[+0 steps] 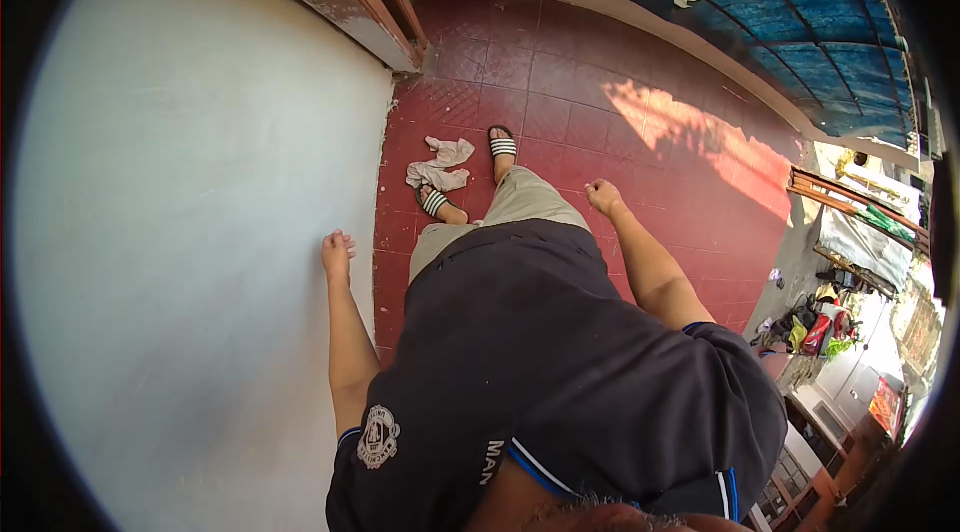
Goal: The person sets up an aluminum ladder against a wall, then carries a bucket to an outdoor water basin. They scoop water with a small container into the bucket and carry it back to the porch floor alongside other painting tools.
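My left hand [338, 254] hangs beside the pale wall, its fingers loosely bent and a little apart, with nothing visible in it. Whether it touches the wall I cannot tell. On the other side, my right hand [603, 198] is held out from my hip above the red floor, fingers curled in and no object showing. A crumpled light-coloured cloth [440, 168] lies on the tiles by my feet. The striped slide sandal [434, 200] on my left foot meets its near edge. My right foot wears a matching sandal [503, 146] just right of the cloth.
The pale wall [200, 212] runs along my left, ending at a brown door frame [385, 32]. Red tiles [580, 132] spread ahead and right, partly sunlit. A blue sheet behind bars [800, 12] borders the far side. Assorted belongings [820, 327] sit at the right.
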The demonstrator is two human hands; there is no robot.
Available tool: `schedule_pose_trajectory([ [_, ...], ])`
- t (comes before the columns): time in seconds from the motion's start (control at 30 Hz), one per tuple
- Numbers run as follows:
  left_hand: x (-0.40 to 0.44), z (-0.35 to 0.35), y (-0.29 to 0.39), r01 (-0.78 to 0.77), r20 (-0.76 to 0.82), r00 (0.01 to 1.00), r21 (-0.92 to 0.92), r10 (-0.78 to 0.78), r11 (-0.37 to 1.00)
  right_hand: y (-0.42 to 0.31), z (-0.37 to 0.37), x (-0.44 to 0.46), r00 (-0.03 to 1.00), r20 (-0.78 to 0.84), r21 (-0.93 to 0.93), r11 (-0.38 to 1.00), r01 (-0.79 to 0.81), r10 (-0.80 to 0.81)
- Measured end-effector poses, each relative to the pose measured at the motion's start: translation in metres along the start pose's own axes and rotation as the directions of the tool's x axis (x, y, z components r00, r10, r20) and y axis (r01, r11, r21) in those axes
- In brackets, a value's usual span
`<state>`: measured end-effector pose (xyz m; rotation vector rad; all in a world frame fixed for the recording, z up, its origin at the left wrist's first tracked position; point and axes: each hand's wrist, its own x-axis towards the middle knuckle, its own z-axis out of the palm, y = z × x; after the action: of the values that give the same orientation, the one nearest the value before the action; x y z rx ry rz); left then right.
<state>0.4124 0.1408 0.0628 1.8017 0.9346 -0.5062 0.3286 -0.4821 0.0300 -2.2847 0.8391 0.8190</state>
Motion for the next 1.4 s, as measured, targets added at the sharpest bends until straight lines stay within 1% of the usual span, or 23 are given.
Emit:
schedule_pose_trajectory([
  [0.03,0.0,0.009,0.017,-0.046,-0.002,0.999,0.067,0.046,0.997,0.016,0.003,0.013,0.999,0.035,-0.076,0.997,-0.011,0.013],
  [0.17,-0.009,0.049,0.045,-0.073,0.043,0.997,0.171,0.067,0.983,0.029,-0.028,0.045,0.996,0.053,-0.033,0.997,-0.066,0.068],
  [0.23,-0.012,0.069,0.046,-0.044,0.09,0.996,0.271,0.02,0.962,0.03,-0.046,0.073,0.999,0.016,0.038,0.999,-0.031,0.03],
  [0.27,-0.013,0.08,0.046,-0.053,0.111,0.994,0.284,0.022,0.957,0.022,-0.063,0.082,0.999,0.014,0.077,0.996,-0.041,0.04],
  [0.3,-0.014,0.088,0.045,-0.026,0.115,0.993,0.301,-0.009,0.953,0.01,-0.082,0.09,0.999,0.014,0.113,0.992,-0.049,0.047],
  [0.33,-0.017,0.097,0.047,0.002,0.113,0.993,0.315,-0.039,0.949,0.003,-0.097,0.101,0.999,-0.04,0.127,0.992,-0.011,0.016],
  [0.37,-0.021,0.106,0.051,-0.004,0.118,0.992,0.323,-0.036,0.947,-0.003,-0.11,0.113,0.995,-0.095,0.139,0.99,0.035,-0.022],
  [0.4,-0.026,0.116,0.057,0.006,0.127,0.991,0.336,-0.051,0.942,-0.005,-0.121,0.126,0.995,-0.096,0.147,0.988,0.035,-0.021],
  [0.47,-0.029,0.13,0.07,0.005,0.131,0.99,0.356,-0.055,0.934,-0.008,-0.137,0.15,0.985,-0.165,0.288,0.952,0.105,-0.059],
  [0.53,-0.029,0.141,0.081,-0.027,0.172,0.984,0.374,-0.041,0.927,-0.003,-0.148,0.166,0.982,-0.184,0.348,0.931,0.114,-0.051],
  [0.6,-0.03,0.152,0.098,-0.052,0.176,0.984,0.388,-0.019,0.92,0.009,-0.15,0.169,0.98,-0.196,0.399,0.909,0.12,-0.043],
  [0.67,-0.031,0.161,0.117,-0.106,0.187,0.982,0.41,0.03,0.906,0.023,-0.154,0.168,0.984,-0.178,0.347,0.935,0.065,-0.003],
  [0.7,-0.029,0.164,0.124,-0.112,0.185,0.982,0.411,0.038,0.905,0.031,-0.151,0.168,0.983,-0.181,0.353,0.933,0.069,-0.005],
  [0.77,-0.024,0.17,0.136,-0.132,0.18,0.982,0.399,0.064,0.907,0.05,-0.139,0.158,0.981,-0.189,0.274,0.962,0.021,0.033],
  [0.8,-0.024,0.175,0.142,-0.137,0.186,0.98,0.403,0.065,0.905,0.058,-0.136,0.151,0.981,-0.191,0.279,0.96,0.015,0.04],
  [0.9,-0.019,0.18,0.147,-0.168,0.216,0.973,0.441,0.078,0.882,0.076,-0.126,0.131,0.991,-0.069,0.233,0.968,-0.092,0.111],
  [1.03,-0.008,0.193,0.149,-0.143,0.249,0.968,0.449,0.03,0.882,0.092,-0.114,0.118,0.983,-0.04,0.245,0.955,-0.165,0.18],
  [1.07,-0.008,0.193,0.151,-0.13,0.258,0.966,0.463,0.007,0.877,0.093,-0.115,0.117,0.982,-0.043,0.252,0.953,-0.169,0.185],
  [1.17,-0.006,0.196,0.156,-0.153,0.269,0.963,0.468,0.025,0.871,0.094,-0.111,0.115,0.979,-0.032,0.284,0.941,-0.185,0.202],
  [1.23,-0.003,0.196,0.16,-0.162,0.277,0.96,0.47,0.029,0.868,0.092,-0.113,0.118,0.972,-0.02,0.35,0.913,-0.212,0.233],
  [1.33,0.0,0.199,0.169,-0.169,0.283,0.959,0.479,0.03,0.862,0.085,-0.112,0.121,0.974,-0.081,0.338,0.925,-0.174,0.213],
  [1.4,0.003,0.198,0.172,-0.165,0.281,0.959,0.488,0.025,0.857,0.079,-0.111,0.123,0.975,-0.084,0.342,0.925,-0.166,0.205],
])
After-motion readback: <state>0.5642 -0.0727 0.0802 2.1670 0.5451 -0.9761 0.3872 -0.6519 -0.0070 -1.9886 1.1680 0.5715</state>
